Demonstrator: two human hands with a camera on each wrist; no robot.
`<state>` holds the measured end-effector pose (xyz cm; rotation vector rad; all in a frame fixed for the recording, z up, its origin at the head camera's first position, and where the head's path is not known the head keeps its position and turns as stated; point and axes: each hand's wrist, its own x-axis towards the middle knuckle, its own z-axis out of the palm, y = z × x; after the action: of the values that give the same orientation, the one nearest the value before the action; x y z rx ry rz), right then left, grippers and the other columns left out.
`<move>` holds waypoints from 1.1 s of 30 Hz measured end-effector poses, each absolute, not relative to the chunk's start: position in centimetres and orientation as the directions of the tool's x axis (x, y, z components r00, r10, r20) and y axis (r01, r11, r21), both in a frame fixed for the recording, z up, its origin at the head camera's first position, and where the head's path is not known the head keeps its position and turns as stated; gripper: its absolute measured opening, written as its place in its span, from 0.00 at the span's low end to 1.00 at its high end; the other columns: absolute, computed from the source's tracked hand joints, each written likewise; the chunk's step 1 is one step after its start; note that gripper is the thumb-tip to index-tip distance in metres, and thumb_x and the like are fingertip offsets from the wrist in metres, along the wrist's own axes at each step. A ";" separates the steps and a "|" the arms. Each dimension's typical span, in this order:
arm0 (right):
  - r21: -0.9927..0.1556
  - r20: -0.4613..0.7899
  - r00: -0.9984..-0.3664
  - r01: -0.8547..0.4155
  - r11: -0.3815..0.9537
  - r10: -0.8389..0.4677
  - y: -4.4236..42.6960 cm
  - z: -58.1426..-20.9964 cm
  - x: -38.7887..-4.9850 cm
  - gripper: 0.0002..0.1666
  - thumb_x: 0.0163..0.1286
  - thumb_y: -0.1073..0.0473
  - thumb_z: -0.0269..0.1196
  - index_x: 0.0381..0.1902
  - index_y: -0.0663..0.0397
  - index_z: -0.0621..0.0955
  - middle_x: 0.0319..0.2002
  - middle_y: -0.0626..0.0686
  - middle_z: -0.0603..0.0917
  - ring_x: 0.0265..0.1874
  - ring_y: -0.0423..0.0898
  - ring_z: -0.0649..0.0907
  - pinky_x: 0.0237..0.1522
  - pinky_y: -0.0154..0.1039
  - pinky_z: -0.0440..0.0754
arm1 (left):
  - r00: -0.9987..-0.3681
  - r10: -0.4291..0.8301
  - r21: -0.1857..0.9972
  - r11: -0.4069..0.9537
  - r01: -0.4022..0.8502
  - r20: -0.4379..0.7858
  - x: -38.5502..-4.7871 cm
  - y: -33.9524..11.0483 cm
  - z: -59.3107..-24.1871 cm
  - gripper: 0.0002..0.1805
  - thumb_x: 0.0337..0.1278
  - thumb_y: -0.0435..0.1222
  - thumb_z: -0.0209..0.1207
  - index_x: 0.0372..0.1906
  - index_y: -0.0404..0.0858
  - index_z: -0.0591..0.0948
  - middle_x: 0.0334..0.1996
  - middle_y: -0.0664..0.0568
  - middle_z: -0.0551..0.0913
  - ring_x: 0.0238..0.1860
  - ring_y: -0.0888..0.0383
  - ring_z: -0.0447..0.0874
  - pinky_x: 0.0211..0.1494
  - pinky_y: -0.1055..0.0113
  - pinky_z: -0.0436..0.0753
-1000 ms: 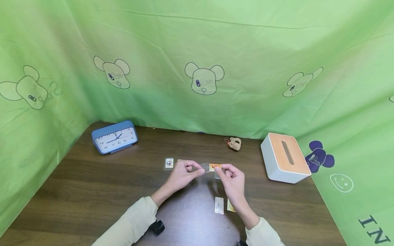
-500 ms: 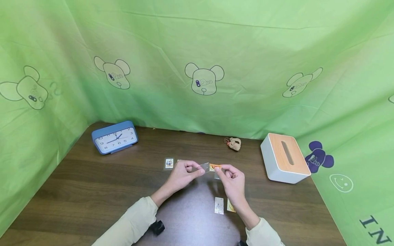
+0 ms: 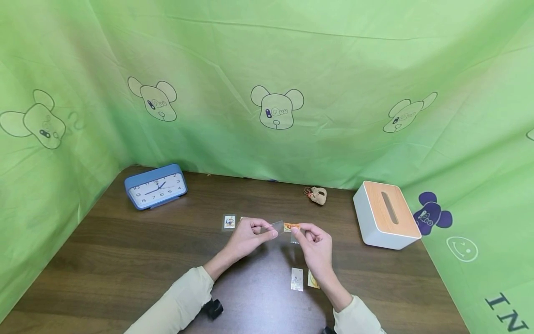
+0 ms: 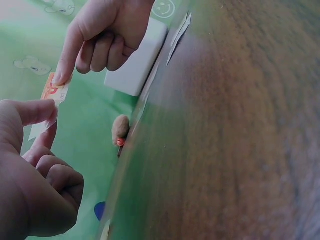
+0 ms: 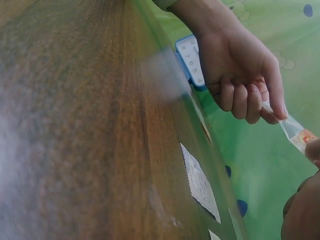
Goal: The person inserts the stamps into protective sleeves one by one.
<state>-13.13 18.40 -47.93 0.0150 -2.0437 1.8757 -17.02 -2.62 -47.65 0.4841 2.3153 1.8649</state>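
Between thumb and forefinger my left hand (image 3: 247, 237) pinches a clear plastic sleeve (image 3: 276, 227). The right hand (image 3: 315, 246) pinches an orange and yellow stamp (image 3: 291, 227) at the sleeve's right side. In the left wrist view the stamp (image 4: 53, 92) hangs between the two hands, above the table; the right wrist view shows its orange print (image 5: 302, 138) against the clear sleeve (image 5: 288, 125). How far the stamp lies inside the sleeve I cannot tell. A sleeved stamp (image 3: 229, 221) lies left of the left hand. Below the hands lie a pale stamp (image 3: 297, 279) and a yellow one (image 3: 313, 280), partly hidden by the right wrist.
A blue clock (image 3: 156, 186) stands at the back left of the brown table (image 3: 104, 260). At the back lies a small tan pouch (image 3: 319, 195) with a red cord. The tissue box (image 3: 386, 215) with a wooden lid stands at the right. Green cloth (image 3: 208, 55) hangs behind.
The clear sleeve has tilted slightly between the fingers. Both hands keep their places and grips.
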 end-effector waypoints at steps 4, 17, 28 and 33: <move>-0.958 0.282 -0.931 -0.261 0.118 0.231 18.4 -47.9 -13.2 0.04 0.66 0.76 0.75 0.38 0.72 0.89 0.15 0.40 0.61 0.17 0.32 0.60 0.19 0.34 0.55 | -0.934 0.344 0.969 0.180 0.168 0.098 -17.1 -2.7 -47.6 0.09 0.65 0.36 0.75 0.39 0.32 0.92 0.15 0.65 0.55 0.21 0.66 0.51 0.27 0.72 0.59; -0.967 0.251 -0.942 -0.232 0.106 0.224 18.5 -47.7 -13.1 0.04 0.68 0.74 0.74 0.37 0.72 0.88 0.14 0.40 0.61 0.16 0.32 0.60 0.19 0.33 0.54 | -0.916 0.388 0.972 0.157 0.177 0.104 -17.1 -2.7 -47.7 0.07 0.63 0.35 0.76 0.38 0.33 0.93 0.15 0.65 0.57 0.20 0.68 0.53 0.25 0.72 0.58; -0.968 0.247 -0.946 -0.230 0.104 0.211 18.5 -47.8 -13.0 0.05 0.69 0.73 0.73 0.38 0.74 0.86 0.14 0.40 0.62 0.16 0.32 0.60 0.19 0.32 0.54 | -0.917 0.384 0.977 0.134 0.167 0.104 -17.0 -2.7 -47.6 0.08 0.64 0.35 0.75 0.40 0.32 0.93 0.14 0.65 0.57 0.20 0.67 0.52 0.29 0.71 0.61; -0.971 0.232 -0.952 -0.214 0.108 0.202 18.5 -47.8 -13.0 0.05 0.69 0.73 0.74 0.38 0.73 0.87 0.14 0.40 0.62 0.16 0.32 0.60 0.20 0.30 0.55 | -0.917 0.385 0.977 0.135 0.167 0.103 -17.1 -2.7 -47.6 0.08 0.65 0.34 0.75 0.41 0.32 0.93 0.15 0.65 0.57 0.20 0.67 0.53 0.27 0.72 0.60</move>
<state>-13.04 18.52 -47.81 0.0118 -2.0846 1.9132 -17.11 -2.70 -47.57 0.5489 2.2301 1.8814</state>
